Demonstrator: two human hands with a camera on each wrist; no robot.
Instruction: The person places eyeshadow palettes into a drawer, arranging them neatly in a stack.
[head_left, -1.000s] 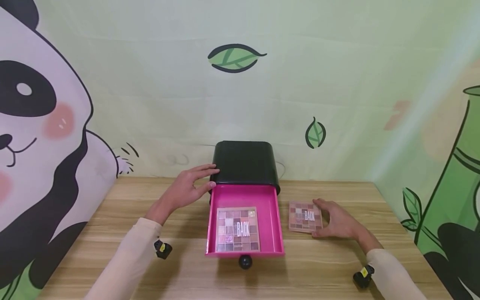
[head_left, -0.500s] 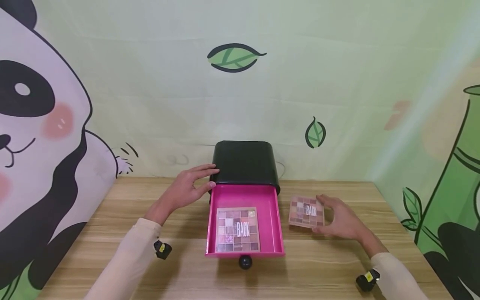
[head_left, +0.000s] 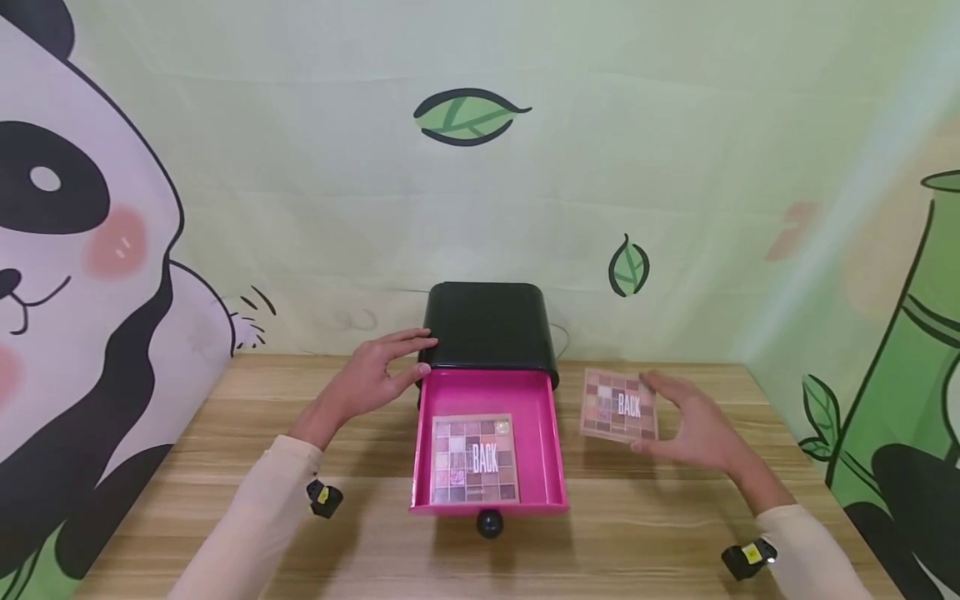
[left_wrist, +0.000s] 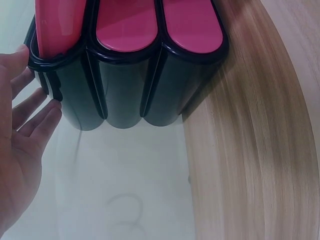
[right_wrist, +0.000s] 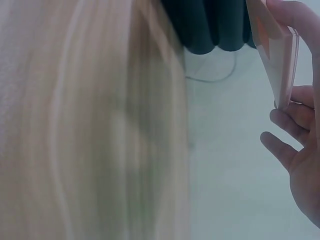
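Note:
My right hand pinches an eyeshadow palette by its right edge, raised above the table and slightly tilted; the right wrist view shows the palette edge-on between thumb and fingers. A similar palette marked BACK lies face up in the pink drawer, which is pulled out of a black drawer unit. At the unit's upper left side rests my left hand, fingers extended along its wall. Two lower pink drawers stay pushed in, as the left wrist view shows.
The wooden table meets a printed backdrop with a panda and leaves. A round black knob sticks out from the drawer front. Behind the unit a thin cord curves against the backdrop.
My right hand has lifted its palette off the table, moving it up and slightly away from me. The left hand, the drawer and the palette inside it have stayed put.

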